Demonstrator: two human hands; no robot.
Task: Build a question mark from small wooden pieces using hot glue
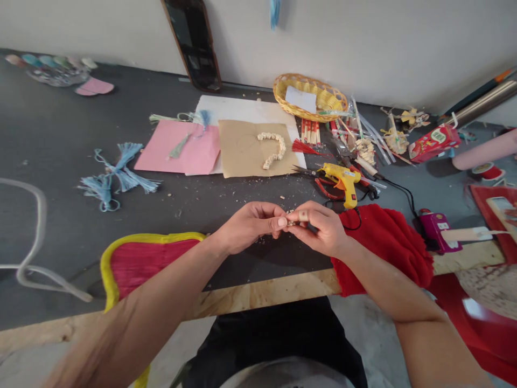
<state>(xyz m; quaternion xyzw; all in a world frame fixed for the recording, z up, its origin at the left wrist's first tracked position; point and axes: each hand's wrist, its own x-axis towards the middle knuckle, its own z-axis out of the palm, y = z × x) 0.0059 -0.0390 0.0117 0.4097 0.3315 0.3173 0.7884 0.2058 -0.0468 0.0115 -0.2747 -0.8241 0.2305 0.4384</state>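
My left hand point(262, 225) and my right hand point(318, 226) meet above the front of the dark table. Both are closed in a pinch, fingertip to fingertip. Between them shows a small beige piece point(292, 222), mostly hidden by the fingers, so its kind is unclear. Beyond the hands lies a brown sheet of paper point(238, 156) with a faint pencilled outline. A curved row of small cream-coloured pieces point(281, 145) sits on that sheet. Tiny crumbs and bits are scattered around the hands.
Right of the hands are a yellow glue gun point(341, 179), pliers point(329, 188) and a red cloth point(383, 242). Farther back stand a wicker basket point(278, 91) and a leaning phone point(194, 43). Pink paper point(155, 151) and blue tassels point(121, 175) lie left.
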